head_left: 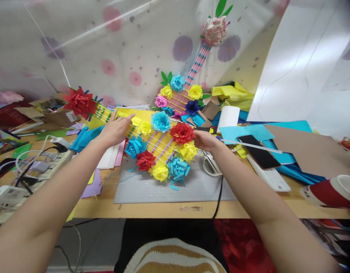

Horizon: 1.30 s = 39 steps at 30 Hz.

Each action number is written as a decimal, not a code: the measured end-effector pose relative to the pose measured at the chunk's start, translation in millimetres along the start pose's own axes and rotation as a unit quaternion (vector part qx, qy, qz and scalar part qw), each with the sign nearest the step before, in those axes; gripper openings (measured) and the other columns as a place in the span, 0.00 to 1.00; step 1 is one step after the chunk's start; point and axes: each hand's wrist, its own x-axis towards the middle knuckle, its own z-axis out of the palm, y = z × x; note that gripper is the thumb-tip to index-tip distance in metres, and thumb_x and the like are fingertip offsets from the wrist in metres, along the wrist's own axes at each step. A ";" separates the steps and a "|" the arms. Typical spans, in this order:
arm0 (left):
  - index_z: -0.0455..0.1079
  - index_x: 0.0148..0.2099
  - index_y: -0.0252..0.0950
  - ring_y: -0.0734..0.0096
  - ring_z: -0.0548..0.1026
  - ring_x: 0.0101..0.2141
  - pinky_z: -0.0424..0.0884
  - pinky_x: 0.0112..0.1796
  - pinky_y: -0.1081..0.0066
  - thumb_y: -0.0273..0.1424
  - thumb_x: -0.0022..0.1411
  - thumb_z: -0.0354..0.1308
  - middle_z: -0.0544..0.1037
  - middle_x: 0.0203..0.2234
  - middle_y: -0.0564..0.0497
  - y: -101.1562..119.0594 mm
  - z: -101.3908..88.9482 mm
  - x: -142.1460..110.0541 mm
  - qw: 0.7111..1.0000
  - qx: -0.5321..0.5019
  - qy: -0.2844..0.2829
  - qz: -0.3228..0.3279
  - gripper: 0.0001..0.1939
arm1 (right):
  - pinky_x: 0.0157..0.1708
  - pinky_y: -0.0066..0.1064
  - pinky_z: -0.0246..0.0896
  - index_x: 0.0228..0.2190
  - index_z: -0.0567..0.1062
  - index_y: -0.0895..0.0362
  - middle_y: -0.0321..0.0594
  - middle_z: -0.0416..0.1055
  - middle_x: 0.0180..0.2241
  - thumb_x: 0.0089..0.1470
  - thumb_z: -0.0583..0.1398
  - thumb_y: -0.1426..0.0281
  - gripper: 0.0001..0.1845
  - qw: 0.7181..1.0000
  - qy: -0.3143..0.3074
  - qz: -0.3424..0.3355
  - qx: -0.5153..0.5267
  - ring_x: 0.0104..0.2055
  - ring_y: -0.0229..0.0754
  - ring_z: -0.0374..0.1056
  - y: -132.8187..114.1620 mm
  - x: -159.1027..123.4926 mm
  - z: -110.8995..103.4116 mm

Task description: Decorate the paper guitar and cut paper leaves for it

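Observation:
A yellow paper guitar (164, 143) is held tilted above a grey cutting mat (209, 191). Blue, red and yellow paper flowers ring its body, with a large red paper flower (80, 103) at the head end. White strings run along it over purple strips. My left hand (118, 128) is on the neck where it meets the body, index finger stretched along it. At the body's right edge, beside a red flower (182, 133), my right hand (205, 141) grips the guitar; its fingertips are partly hidden behind the flowers. Scissors (211, 166) lie on the mat below my right wrist.
A pink paper guitar (196, 72) leans against the flowered curtain behind. At right are a black phone (259, 151), cardboard (314, 151), blue paper and a red-and-white cup (332, 192). Power strips with cables (40, 167) crowd the left. A white paper roll (228, 118) stands behind.

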 end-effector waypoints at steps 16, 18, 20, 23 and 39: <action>0.45 0.63 0.35 0.58 0.65 0.53 0.38 0.58 0.53 0.28 0.51 0.52 0.72 0.47 0.45 -12.0 17.7 -4.9 0.989 -0.011 0.144 -0.011 0.37 | 0.26 0.22 0.62 0.36 0.76 0.56 0.38 0.74 0.33 0.42 0.63 0.62 0.18 0.995 -0.033 -0.094 0.001 0.31 0.35 0.68 -22.0 -8.2 -0.1; 0.46 0.63 0.35 0.58 0.64 0.53 0.37 0.59 0.53 0.28 0.51 0.51 0.72 0.47 0.45 -11.8 17.1 -5.3 0.979 -0.022 0.203 -0.014 0.36 | 0.31 0.26 0.65 0.37 0.76 0.55 0.38 0.74 0.34 0.40 0.64 0.61 0.20 0.987 -0.028 -0.146 -0.058 0.34 0.37 0.69 -33.4 -13.2 1.5; 0.47 0.62 0.35 0.58 0.63 0.54 0.35 0.59 0.52 0.27 0.52 0.51 0.72 0.48 0.45 -10.7 15.9 -6.4 0.966 -0.044 0.253 -0.017 0.35 | 0.36 0.30 0.65 0.38 0.76 0.56 0.38 0.75 0.34 0.40 0.64 0.61 0.21 0.971 -0.014 -0.214 -0.110 0.36 0.40 0.69 -42.3 -18.0 5.2; 0.50 0.61 0.39 0.58 0.60 0.56 0.33 0.60 0.50 0.27 0.52 0.52 0.70 0.50 0.46 -7.8 12.2 -8.0 0.947 -0.116 0.297 -0.037 0.33 | 0.41 0.34 0.65 0.41 0.75 0.57 0.39 0.75 0.36 0.44 0.61 0.62 0.21 0.927 0.079 -0.309 -0.199 0.40 0.43 0.69 -48.0 -25.7 14.3; 0.60 0.46 0.35 0.56 0.58 0.56 0.48 0.57 0.53 0.30 0.47 0.59 0.64 0.48 0.40 19.2 43.8 -71.6 0.837 -0.250 0.431 -0.225 0.23 | 0.52 0.37 0.60 0.49 0.67 0.58 0.46 0.70 0.47 0.57 0.47 0.71 0.20 0.650 0.295 -0.509 -0.482 0.51 0.43 0.65 -41.5 -45.7 35.0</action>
